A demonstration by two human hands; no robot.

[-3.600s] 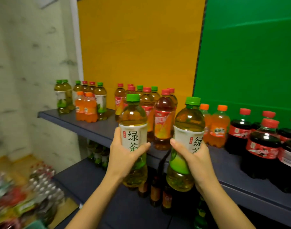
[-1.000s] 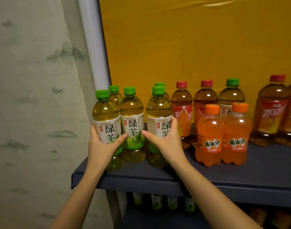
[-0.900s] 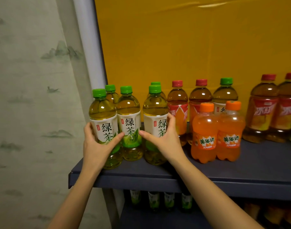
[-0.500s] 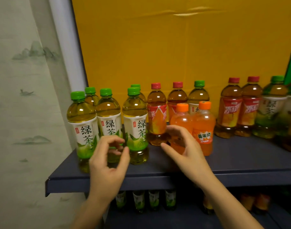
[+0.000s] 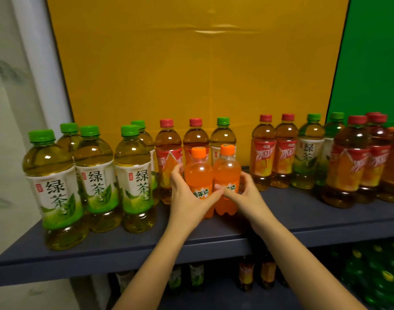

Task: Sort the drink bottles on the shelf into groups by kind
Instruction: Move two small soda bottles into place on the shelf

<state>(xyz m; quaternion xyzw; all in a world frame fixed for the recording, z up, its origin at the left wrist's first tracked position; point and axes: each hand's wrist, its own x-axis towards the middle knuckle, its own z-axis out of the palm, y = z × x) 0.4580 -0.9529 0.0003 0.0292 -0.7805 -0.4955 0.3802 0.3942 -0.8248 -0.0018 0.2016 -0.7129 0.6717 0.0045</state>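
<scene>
Fingers (image 5: 176, 175) around 2 upright orange soda bottles (image 5: 198, 172)

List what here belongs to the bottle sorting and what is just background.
Job: orange soda bottles, gripped by the left hand and right hand; green tea bottles; red-capped tea bottles; shelf.
Background: yellow panel; green panel; wall; lower-shelf bottles.

Left hand (image 5: 187, 198) grips left soda (image 5: 198, 173); right hand (image 5: 247, 195) grips right soda (image 5: 227, 173). Green teas (image 5: 95, 175) stand left of hands.
</scene>
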